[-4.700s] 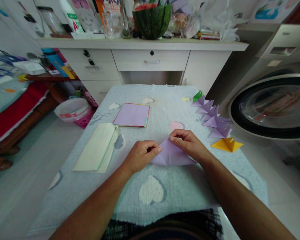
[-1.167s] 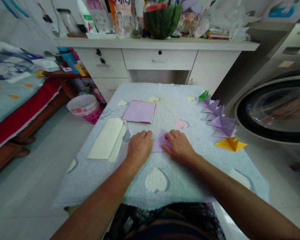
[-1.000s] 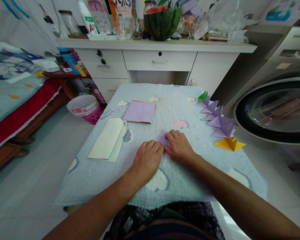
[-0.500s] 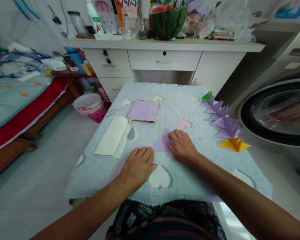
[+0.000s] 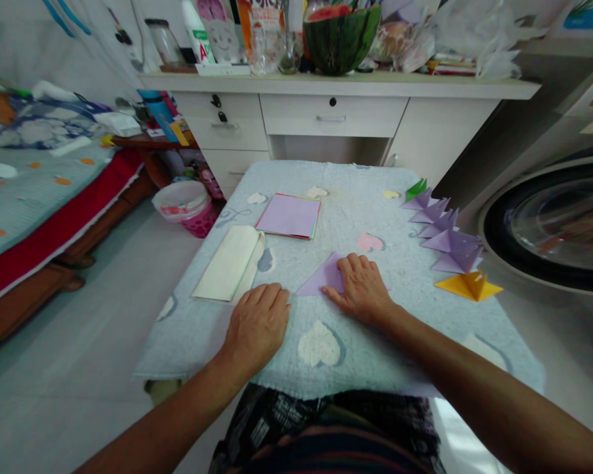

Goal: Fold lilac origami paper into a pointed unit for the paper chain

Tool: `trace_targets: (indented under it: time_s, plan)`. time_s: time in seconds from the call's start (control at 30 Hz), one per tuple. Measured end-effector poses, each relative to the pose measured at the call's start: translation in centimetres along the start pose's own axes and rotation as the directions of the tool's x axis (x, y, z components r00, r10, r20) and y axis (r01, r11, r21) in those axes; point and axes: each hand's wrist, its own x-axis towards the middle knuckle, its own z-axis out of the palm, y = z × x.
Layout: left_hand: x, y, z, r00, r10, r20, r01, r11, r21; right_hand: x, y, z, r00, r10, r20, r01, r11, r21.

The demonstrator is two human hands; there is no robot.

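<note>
Fingers (image 5: 352, 266) of the right hand (image 5: 362, 293) lie flat and close together on the lilac paper triangle (image 5: 320, 279), pinning its right half to the cloth-covered surface (image 5: 405, 316). The left hand (image 5: 257, 324) rests spread and empty just beside the triangle's left tip. In the head view, a crisp crease seems to call for firm, even pressure along the folded edge, with no sliding.

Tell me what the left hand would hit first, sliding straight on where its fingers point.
Likely the stack of coloured sheets, after bare cloth; the left hand would narrowly pass the purple triangle.
</note>
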Motion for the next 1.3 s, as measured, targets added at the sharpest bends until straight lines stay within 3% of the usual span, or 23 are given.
trace_targets:
  time_s: [0.13, 0.3, 0.43, 0.9, 1.3]
  plan:
    - [1.0, 1.8, 1.6, 0.983, 0.162, -0.083, -0.167, 0.984, -0.066, -0.1, -0.3, 0.1, 1.000, 0.017, -0.009, -0.017, 1.000, 0.001]
    - [1.8, 3.0, 2.4, 0.974, 0.221, 0.048, -0.216, 0.973, -0.083, -0.4, -0.4, 0.0, 1.000, 0.015, -0.024, -0.015, 1.000, -0.001]
    - [1.8, 2.8, 1.9, 0.966, 0.233, 0.108, -0.229, 0.972, -0.054, -0.7, 0.0, -0.3, 1.000, 0.003, -0.003, -0.003, 1.000, 0.015]
    - [1.7, 2.5, 1.5, 0.963, 0.235, 0.134, -0.232, 0.972, -0.039, -3.0, 4.4, 0.1, 0.996, 0.085, -0.024, -0.084, 0.996, 0.019]
    - [1.6, 2.4, 2.2, 0.965, 0.259, 0.029, -0.258, 0.966, -0.028, -5.6, 8.5, 0.5, 0.980, 0.196, -0.031, -0.195, 0.980, 0.034]
